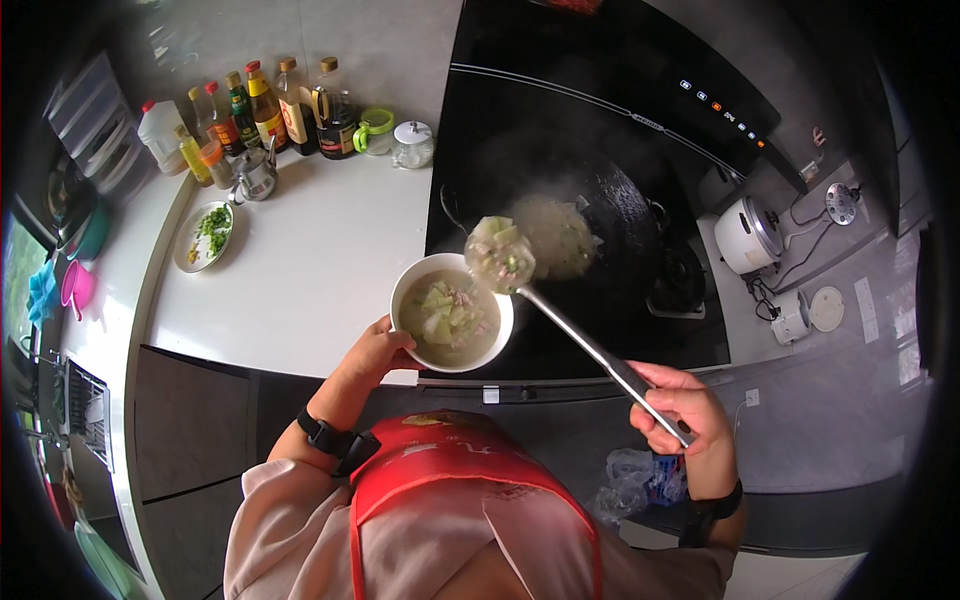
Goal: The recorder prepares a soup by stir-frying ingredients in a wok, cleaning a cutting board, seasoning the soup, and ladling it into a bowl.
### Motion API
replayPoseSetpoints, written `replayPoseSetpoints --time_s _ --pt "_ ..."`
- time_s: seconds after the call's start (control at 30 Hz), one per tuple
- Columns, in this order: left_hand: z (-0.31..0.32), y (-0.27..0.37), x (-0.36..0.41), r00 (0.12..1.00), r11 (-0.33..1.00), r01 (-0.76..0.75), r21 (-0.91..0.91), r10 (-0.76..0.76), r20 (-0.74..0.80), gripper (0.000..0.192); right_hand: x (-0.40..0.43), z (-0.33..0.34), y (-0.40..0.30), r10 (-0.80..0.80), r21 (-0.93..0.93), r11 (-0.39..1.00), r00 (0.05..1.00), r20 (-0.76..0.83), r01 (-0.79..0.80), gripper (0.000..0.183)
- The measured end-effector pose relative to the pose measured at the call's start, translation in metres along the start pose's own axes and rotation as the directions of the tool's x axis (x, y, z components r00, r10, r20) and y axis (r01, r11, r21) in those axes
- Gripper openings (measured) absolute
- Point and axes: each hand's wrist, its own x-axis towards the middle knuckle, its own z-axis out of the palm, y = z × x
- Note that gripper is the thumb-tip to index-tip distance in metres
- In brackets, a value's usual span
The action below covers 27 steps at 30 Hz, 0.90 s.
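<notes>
My left hand (380, 349) grips the side of a white bowl (399, 289), thumb at the rim. Inside the bowl is a pale soup (448, 315) with light green vegetable pieces and bits of meat. My right hand (681, 411) is closed around the handle of a metal ladle (570, 328). The ladle's head, filled with soup and green pieces, is just over the bowl's upper right rim. Behind it a dark wok (626, 225) holds more of the same soup (559, 236), with steam rising from it.
Several sauce bottles (266, 112), a metal teapot (256, 176) and a glass jar (412, 146) line the back of the white counter (322, 247). A plate (182, 251) of chopped green onion (216, 227) lies at left. At right are a second burner (676, 281) and a rice cooker (746, 236).
</notes>
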Motion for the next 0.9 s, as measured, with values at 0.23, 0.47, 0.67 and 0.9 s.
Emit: replayPoseSetpoints --time_s 0.23,0.47,0.67,0.9 --pt "-0.014 0.007 -0.015 1.000 1.000 0.012 0.011 -0.011 -0.008 0.044 0.021 0.039 0.042 0.003 -0.333 0.942 0.996 -0.094 -0.034 0.053" --pt "-0.027 0.007 -0.020 1.000 0.999 -0.009 0.053 0.010 -0.016 0.047 0.024 0.048 0.078 -0.539 -0.991 -0.004 0.835 0.112 0.130 0.056" --pt "-0.028 0.006 -0.017 0.999 1.000 -0.011 0.003 0.011 -0.043 0.044 0.019 0.038 0.076 -0.590 -0.978 0.047 0.796 0.135 0.201 0.053" --pt "-0.021 -0.002 -0.005 0.999 0.998 -0.038 -0.041 0.038 -0.001 0.047 0.017 -0.018 0.023 -0.365 -0.532 0.827 0.895 -0.258 0.184 0.054"
